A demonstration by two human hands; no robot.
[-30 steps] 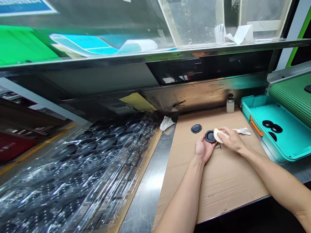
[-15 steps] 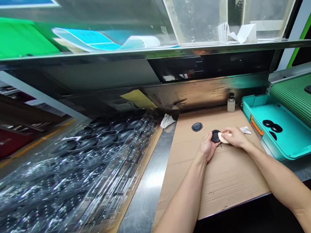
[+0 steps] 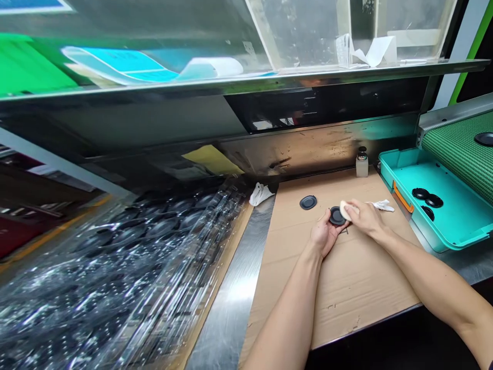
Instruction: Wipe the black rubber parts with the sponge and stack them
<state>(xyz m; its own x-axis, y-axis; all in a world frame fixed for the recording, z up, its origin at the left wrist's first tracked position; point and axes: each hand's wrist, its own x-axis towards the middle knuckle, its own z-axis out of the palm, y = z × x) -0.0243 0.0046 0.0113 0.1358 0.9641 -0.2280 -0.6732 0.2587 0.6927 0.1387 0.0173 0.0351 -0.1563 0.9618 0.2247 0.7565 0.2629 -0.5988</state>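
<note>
Between the fingers of my left hand (image 3: 324, 234) is a round black disc-shaped part (image 3: 337, 215), its recessed face turned up. My right hand (image 3: 364, 218) is closed on a cream-coloured round pad (image 3: 345, 209), which touches the disc's right edge. Both hands are just above a cardboard sheet (image 3: 358, 288). A second black disc (image 3: 308, 202) lies flat on the cardboard, up and left of my hands. A crumpled white tissue (image 3: 382, 205) rests behind my right hand.
A teal tray (image 3: 458, 226) with several black rings stands at right, beside a green conveyor belt (image 3: 462, 141). At the back is a small bottle (image 3: 362, 162). Clear plastic trays (image 3: 127, 288) with black parts fill the left. A metal shelf (image 3: 246, 82) crosses above.
The pad has moved from the disc's lower right to its upper right edge, with my right hand turning along. The whole view has shifted slightly.
</note>
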